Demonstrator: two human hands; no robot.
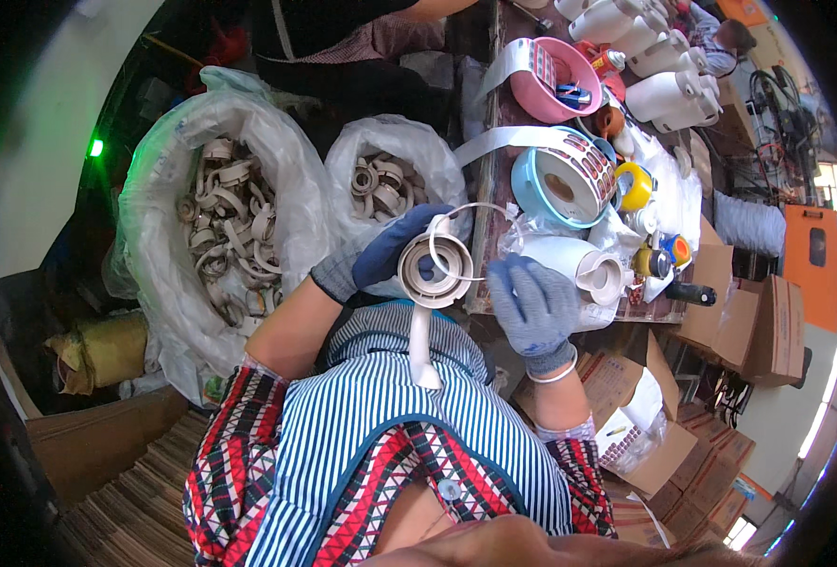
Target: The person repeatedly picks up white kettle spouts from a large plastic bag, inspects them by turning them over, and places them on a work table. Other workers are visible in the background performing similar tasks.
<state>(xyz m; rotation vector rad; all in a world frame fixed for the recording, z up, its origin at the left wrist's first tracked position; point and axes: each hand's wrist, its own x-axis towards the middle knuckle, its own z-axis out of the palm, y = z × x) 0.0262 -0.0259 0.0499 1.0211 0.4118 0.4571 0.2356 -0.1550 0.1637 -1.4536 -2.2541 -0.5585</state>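
My left hand (381,253), in a blue and grey glove, is closed around a white plastic collar with a long handle (425,350). The collar's round threaded opening faces up, and the handle points back toward my striped apron. A thin white ring (475,205) loops over the collar and stretches to the right. At the ring's near right edge, the fingers of my gloved right hand (536,307) are drawn together on it. A white jug body (565,265) lies on its side on the table, just beyond my right hand.
Two plastic-lined sacks, one large (140,208) and one small (343,151), hold similar collars on the left. On the table (494,189) stand a pink basin (570,57), a blue basin (529,184) with a label roll, tape rolls and several white jugs (669,99). Cardboard boxes (659,463) lie right.
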